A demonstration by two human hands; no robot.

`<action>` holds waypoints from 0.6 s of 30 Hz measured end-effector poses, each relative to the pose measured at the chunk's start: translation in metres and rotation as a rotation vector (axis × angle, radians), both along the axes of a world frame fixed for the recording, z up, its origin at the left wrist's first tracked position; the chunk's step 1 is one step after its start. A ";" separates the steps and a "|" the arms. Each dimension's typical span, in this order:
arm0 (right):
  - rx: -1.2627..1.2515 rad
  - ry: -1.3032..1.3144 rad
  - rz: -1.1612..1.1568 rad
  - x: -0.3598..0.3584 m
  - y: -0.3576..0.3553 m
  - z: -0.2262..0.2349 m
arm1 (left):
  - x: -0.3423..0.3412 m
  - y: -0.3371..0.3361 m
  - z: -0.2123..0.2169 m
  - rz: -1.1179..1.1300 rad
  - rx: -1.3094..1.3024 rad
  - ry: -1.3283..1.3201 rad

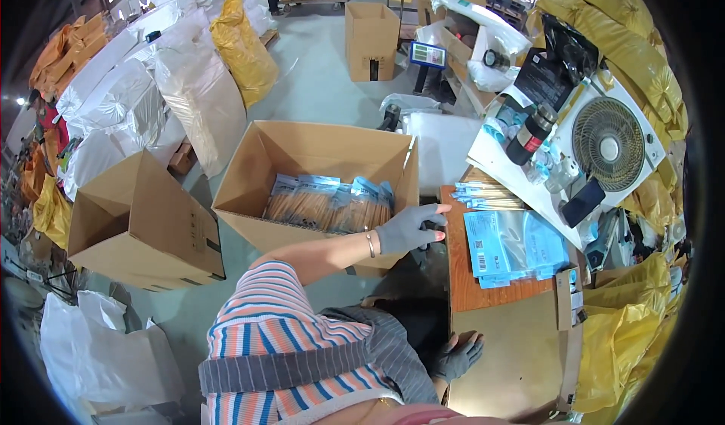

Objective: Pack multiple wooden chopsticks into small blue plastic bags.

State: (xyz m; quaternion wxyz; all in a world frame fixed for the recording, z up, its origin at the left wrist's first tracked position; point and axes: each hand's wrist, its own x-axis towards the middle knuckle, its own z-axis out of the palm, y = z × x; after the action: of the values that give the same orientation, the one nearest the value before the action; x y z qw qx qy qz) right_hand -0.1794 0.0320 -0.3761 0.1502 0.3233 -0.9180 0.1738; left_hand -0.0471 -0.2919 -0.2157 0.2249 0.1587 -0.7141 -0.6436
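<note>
My left hand (411, 229), in a grey glove with bare fingertips, reaches across the near right corner of a large open cardboard box (302, 232). Its thumb and forefinger are apart at the table's left edge, with nothing between them. Inside the box lie several packets of thin wooden sticks (317, 202) in clear bags with blue tops. Low at the table's edge, my right hand (458, 357), gloved alike, has its fingers extended and holds nothing visible. On the wooden table (483, 298) rest a stack of flat blue-and-clear bags (513, 247) and a small pile of stick packets (487, 196).
Another open carton (177, 232) stands left of the box. A white surface at right bears a fan (609, 140), a dark flask (532, 133) and a phone (582, 202). Yellow sacks (627, 327) crowd the right side; white sacks (200, 85) line the left.
</note>
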 end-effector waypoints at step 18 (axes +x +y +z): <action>-0.002 0.013 0.037 -0.006 0.007 -0.012 | -0.028 0.107 -0.065 -0.407 -0.014 -0.072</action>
State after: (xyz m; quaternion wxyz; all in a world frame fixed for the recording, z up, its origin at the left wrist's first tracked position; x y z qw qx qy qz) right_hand -0.1849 0.0395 -0.3883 0.1532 0.3411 -0.9108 0.1751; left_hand -0.0756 -0.1849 -0.2808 0.0657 0.0328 -0.7436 -0.6646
